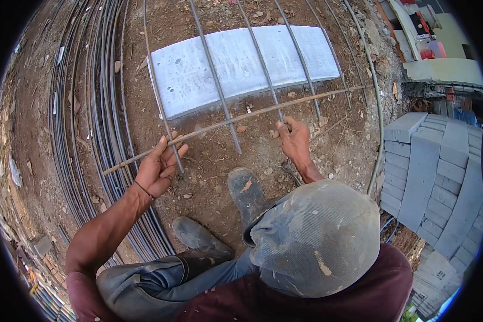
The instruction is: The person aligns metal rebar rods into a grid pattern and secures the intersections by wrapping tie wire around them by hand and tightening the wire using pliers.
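My left hand (158,170) is closed around the crossing of a thin crosswise steel rebar (255,113) and the leftmost lengthwise rebar (156,90), thumb on top. My right hand (296,144) pinches near the lower end of a middle lengthwise rebar (264,70), just below the crosswise bar. Several lengthwise rebars run side by side away from me and meet the crosswise one. Beneath them a pale, flat slab (188,75) lies on the soil. Whether the crossings are tied is too small to tell.
A long bundle of steel bars (99,107) lies on the ground at left. Stacked grey blocks (456,142) stand at right, beyond a long pale rod (374,96). My boots (247,193) are close below the bar ends. Loose stones and twigs dot the dirt.
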Motion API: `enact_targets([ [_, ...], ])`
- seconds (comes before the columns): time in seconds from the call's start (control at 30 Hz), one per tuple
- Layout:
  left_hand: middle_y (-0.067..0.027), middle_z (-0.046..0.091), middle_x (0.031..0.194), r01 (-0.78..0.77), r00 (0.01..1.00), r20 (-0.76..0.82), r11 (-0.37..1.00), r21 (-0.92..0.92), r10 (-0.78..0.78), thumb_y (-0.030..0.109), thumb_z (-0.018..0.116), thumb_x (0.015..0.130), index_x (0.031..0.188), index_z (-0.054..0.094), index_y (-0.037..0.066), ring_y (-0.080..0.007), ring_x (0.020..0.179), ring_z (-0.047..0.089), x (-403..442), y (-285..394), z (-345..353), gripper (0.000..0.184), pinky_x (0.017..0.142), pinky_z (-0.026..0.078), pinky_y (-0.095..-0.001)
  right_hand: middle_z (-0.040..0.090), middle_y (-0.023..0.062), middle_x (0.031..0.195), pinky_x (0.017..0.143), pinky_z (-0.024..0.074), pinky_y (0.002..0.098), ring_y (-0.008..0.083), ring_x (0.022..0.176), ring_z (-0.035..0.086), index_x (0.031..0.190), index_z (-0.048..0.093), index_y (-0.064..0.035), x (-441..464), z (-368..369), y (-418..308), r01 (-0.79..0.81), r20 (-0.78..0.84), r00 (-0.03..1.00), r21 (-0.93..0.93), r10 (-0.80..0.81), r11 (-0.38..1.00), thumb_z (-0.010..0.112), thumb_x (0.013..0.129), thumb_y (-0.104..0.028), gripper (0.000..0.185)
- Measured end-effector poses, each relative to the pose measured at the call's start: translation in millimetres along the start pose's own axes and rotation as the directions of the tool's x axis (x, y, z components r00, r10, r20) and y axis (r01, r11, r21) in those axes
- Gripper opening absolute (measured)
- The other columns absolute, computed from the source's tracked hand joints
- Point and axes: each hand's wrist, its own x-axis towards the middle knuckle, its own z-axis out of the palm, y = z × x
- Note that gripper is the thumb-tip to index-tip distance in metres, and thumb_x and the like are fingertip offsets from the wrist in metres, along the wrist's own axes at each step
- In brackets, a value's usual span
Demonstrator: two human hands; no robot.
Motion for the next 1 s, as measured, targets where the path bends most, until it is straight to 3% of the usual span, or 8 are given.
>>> enact_targets([
  [0.27, -0.0096, 0.048, 0.157, -0.029, 0.999, 0.036, 0.998, 0.053, 0.027, 0.043, 0.047, 0.110, 0.151, 0.045, 0.012, -0.0137, 0.134, 0.057, 4, -3, -3, 0.052, 0.047, 0.032, -0.0178, 0.072, 0.0080, 0.072, 0.052, 0.0488, 0.0322, 0.0113, 0.053, 0.062, 0.097, 0.068, 0.0004, 2, 3, 4, -0.036, 0.040, 0.999, 0.172, 0.030, 0.984, 0.059, 0.100, -0.020, 0.023],
  [0.4, -0.0098, 0.054, 0.153, 0.025, 0.999, -0.047, 0.988, 0.150, -0.018, 0.046, 0.049, 0.109, 0.146, 0.048, 0.008, -0.0150, 0.136, 0.056, -2, -1, -4, 0.053, 0.050, 0.033, -0.0182, 0.072, 0.0124, 0.076, 0.062, 0.0528, 0.0367, 0.0206, 0.065, 0.068, 0.106, 0.067, 0.0021, 0, -1, 1, 0.029, 0.021, 0.999, -0.013, -0.029, 0.999, 0.061, 0.101, -0.024, 0.027],
  [0.47, -0.0088, 0.063, 0.140, -0.026, 0.995, -0.091, 0.980, 0.199, 0.045, 0.053, 0.057, 0.104, 0.138, 0.053, 0.006, -0.0112, 0.115, 0.064, -13, -14, -10, 0.058, 0.052, 0.033, -0.0187, 0.072, 0.0149, 0.080, 0.067, 0.0538, 0.0392, 0.0243, 0.071, 0.070, 0.107, 0.067, 0.0023, -3, -3, 1, 0.075, 0.017, 0.997, -0.123, -0.073, 0.990, 0.062, 0.101, -0.025, 0.029],
  [0.57, -0.0011, 0.064, 0.095, 0.015, 0.863, -0.428, 0.833, 0.553, 0.269, 0.060, 0.065, 0.096, 0.123, 0.062, 0.006, -0.0065, 0.064, 0.039, -30, -52, -35, 0.061, 0.053, 0.032, -0.0203, 0.072, 0.0197, 0.089, 0.074, 0.0532, 0.0440, 0.0313, 0.080, 0.070, 0.110, 0.068, 0.0012, -12, -16, -7, 0.169, -0.205, 0.959, -0.141, -0.196, 0.975, 0.064, 0.099, -0.028, 0.032],
  [0.67, 0.0022, 0.061, 0.085, 0.157, 0.854, -0.510, 0.885, 0.438, 0.101, 0.055, 0.060, 0.099, 0.117, 0.064, 0.006, -0.0055, 0.063, 0.041, -67, -65, -36, 0.052, 0.052, 0.031, -0.0223, 0.072, 0.0218, 0.097, 0.076, 0.0530, 0.0442, 0.0350, 0.082, 0.069, 0.116, 0.070, -0.0001, -8, -42, -3, 0.110, -0.427, 0.891, -0.122, -0.152, 0.986, 0.066, 0.097, -0.027, 0.033],
  [0.73, 0.0035, 0.060, 0.081, 0.179, 0.864, -0.502, 0.904, 0.389, 0.045, 0.049, 0.058, 0.101, 0.115, 0.065, 0.007, -0.0063, 0.061, 0.041, -72, -66, -44, 0.045, 0.052, 0.030, -0.0241, 0.073, 0.0212, 0.098, 0.079, 0.0535, 0.0434, 0.0389, 0.085, 0.070, 0.122, 0.069, -0.0007, 8, -66, 6, 0.089, -0.502, 0.827, -0.324, -0.251, 0.942, 0.067, 0.097, -0.022, 0.033],
  [0.83, 0.0038, 0.059, 0.080, 0.192, 0.862, -0.506, 0.902, 0.387, 0.033, 0.044, 0.056, 0.102, 0.116, 0.066, 0.008, -0.0062, 0.061, 0.042, -70, -71, -54, 0.040, 0.051, 0.029, -0.0231, 0.072, 0.0232, 0.095, 0.081, 0.0532, 0.0455, 0.0420, 0.088, 0.070, 0.121, 0.068, 0.0018, 37, -84, 28, 0.021, -0.402, 0.864, -0.573, -0.302, 0.820, 0.068, 0.095, -0.015, 0.031],
  [1.0, -0.0006, 0.065, 0.085, 0.215, 0.904, -0.427, 0.896, 0.387, -0.032, 0.038, 0.059, 0.099, 0.114, 0.064, 0.008, -0.0060, 0.055, 0.041, -71, -67, -47, 0.033, 0.043, 0.027, -0.0236, 0.068, 0.0297, 0.084, 0.078, 0.0507, 0.0551, 0.0527, 0.085, 0.066, 0.124, 0.062, 0.0067, 52, -71, 40, 0.153, -0.295, 0.890, -0.525, -0.348, 0.837, 0.069, 0.091, -0.013, 0.039],
])
